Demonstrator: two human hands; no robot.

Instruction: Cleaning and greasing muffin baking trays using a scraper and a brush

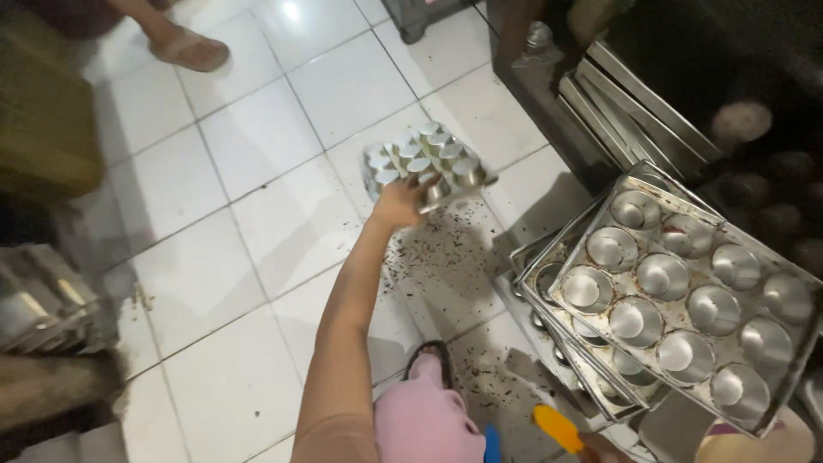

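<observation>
Out on the white tiled floor [257,137], the left hand [399,202] grips a metal muffin tray [426,163] upside down, cups upward. Dark crumbs [446,257] litter the tiles at five o'clock from it. Farther at four o'clock, stacked muffin trays [686,291] lean. The right hand [600,447], mostly cut off, holds an orange-handled tool [557,427].

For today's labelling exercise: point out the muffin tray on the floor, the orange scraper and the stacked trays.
muffin tray on the floor [429,159], head view, its cups.
orange scraper [555,427], head view, blade.
stacked trays [677,291], head view, top tray's centre.
</observation>
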